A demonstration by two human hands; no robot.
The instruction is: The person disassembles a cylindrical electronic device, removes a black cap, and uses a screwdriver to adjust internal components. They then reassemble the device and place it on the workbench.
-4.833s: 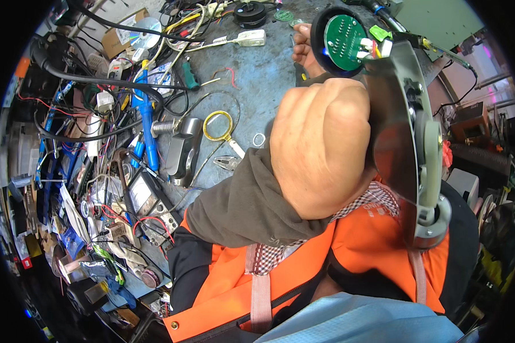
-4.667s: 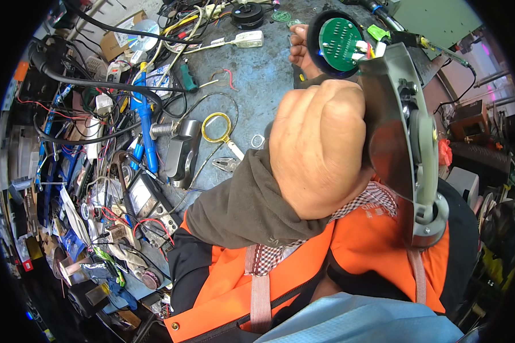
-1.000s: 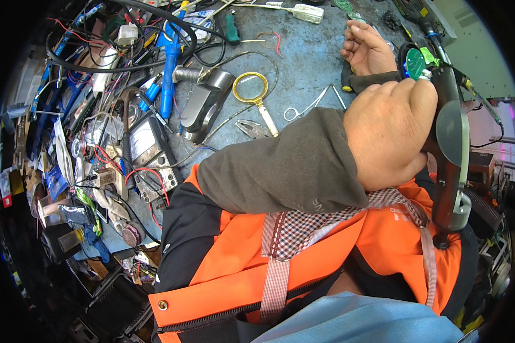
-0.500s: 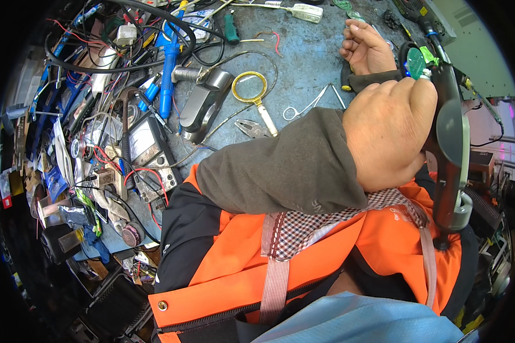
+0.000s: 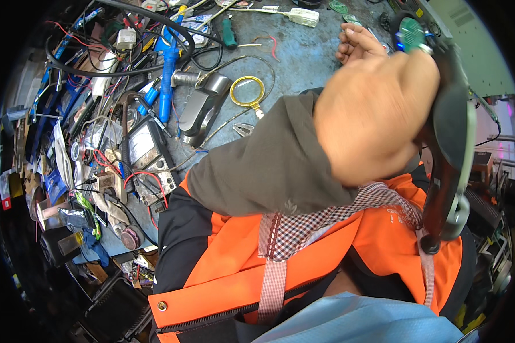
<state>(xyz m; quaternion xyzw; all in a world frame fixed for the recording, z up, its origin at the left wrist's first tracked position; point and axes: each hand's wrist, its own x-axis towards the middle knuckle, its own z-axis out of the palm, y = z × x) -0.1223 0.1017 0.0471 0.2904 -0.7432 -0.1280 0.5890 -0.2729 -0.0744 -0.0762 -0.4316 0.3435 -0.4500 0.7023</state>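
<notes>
My left hand [image 5: 377,108], blurred by motion, reaches across my body to the right. It is closed against a long black tool [image 5: 449,131] with a smooth oval side and a pale edge; the fingertips are hidden behind the hand. A round green part [image 5: 412,33] shows by the tool's upper end. Beyond the left hand lies my right hand [image 5: 360,44], palm partly up, with loosely curled fingers apart and nothing visible in them. Its wrist is covered by the left hand. Left of my sleeve are a gold-rimmed magnifying glass [image 5: 247,91] and partly hidden pliers [image 5: 244,129].
On the blue worktop [image 5: 303,54] lie a grey metallic device [image 5: 205,108], a solder spool [image 5: 184,78], a blue tube-shaped tool [image 5: 167,86] and a green-handled tool [image 5: 229,33]. Tangled cables, a multimeter [image 5: 149,146] and a hammer [image 5: 126,123] crowd the left side.
My left hand has moved left and slightly up, and the black tool has tilted, its lower end shifting left. My left arm now covers the scissor-like clamp and part of the pliers.
</notes>
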